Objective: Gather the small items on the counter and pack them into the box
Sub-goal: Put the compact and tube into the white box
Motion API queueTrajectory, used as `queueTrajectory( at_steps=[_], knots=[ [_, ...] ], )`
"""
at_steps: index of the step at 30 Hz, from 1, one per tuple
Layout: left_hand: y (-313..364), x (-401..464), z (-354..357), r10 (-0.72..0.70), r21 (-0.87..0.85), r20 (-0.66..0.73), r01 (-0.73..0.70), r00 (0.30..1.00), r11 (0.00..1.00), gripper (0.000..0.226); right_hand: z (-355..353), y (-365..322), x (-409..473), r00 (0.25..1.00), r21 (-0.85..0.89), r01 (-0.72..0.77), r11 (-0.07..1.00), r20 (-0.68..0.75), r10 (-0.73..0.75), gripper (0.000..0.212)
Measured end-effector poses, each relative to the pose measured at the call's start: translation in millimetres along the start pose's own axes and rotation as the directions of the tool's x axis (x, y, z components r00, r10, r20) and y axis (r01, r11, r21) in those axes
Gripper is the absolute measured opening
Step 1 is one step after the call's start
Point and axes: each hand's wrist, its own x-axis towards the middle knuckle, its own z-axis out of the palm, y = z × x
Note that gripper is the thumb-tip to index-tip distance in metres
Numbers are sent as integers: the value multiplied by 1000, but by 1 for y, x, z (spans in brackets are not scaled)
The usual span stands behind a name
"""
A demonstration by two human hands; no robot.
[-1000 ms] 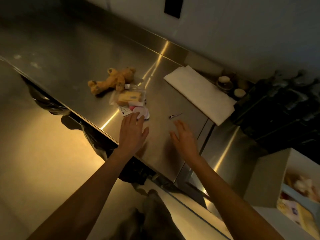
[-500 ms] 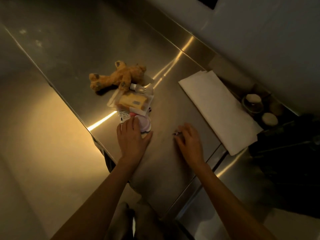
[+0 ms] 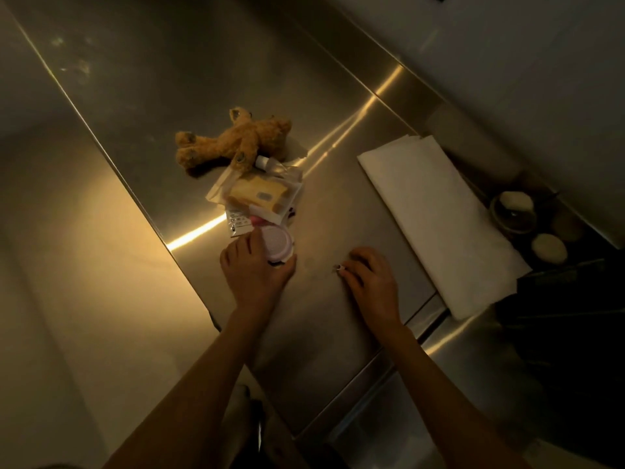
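Note:
On the steel counter (image 3: 209,96) lie a brown teddy bear (image 3: 236,140), a small clear bottle (image 3: 270,164), a clear packet with a yellow item (image 3: 260,196), a small printed sachet (image 3: 238,223) and a round pink compact (image 3: 278,242). My left hand (image 3: 255,269) grips the near edge of the pink compact, thumb at its right side. My right hand (image 3: 370,279) has its fingers curled over a small metal clip (image 3: 339,267), pinching it against the counter. The box is out of view.
A folded white cloth (image 3: 439,225) lies to the right on the counter. Behind it sit a small dark bowl (image 3: 512,211) and round pale objects (image 3: 549,248). A dark bulk fills the right edge. The counter's front edge runs diagonally at left.
My left hand has slid forward and closed around the pink compact. My right hand has curled its fingers onto the small metal clip. The view has tilted away from the box.

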Motion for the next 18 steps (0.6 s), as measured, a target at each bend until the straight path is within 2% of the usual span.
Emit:
queueTrajectory(
  at_steps=[5, 10, 14, 18],
  knots=[
    [-3, -13, -13, 108, -115, -2, -108, 994, 988, 76, -9, -11, -4, 998, 78, -48, 996, -36, 51, 19],
    [-1, -17, -33, 212, -192, 9, -206, 977, 959, 81, -23, -33, -9, 981, 115, -84, 990, -162, 102, 24],
    [10, -17, -54, 279, -223, -42, -281, 959, 933, 81, -36, -54, -12, 954, 128, -54, 990, -287, 89, 20],
    [19, -16, -75, 396, -270, -107, -410, 912, 871, 80, -55, -79, -18, 931, 106, -23, 994, -361, 60, 20]
  ],
)
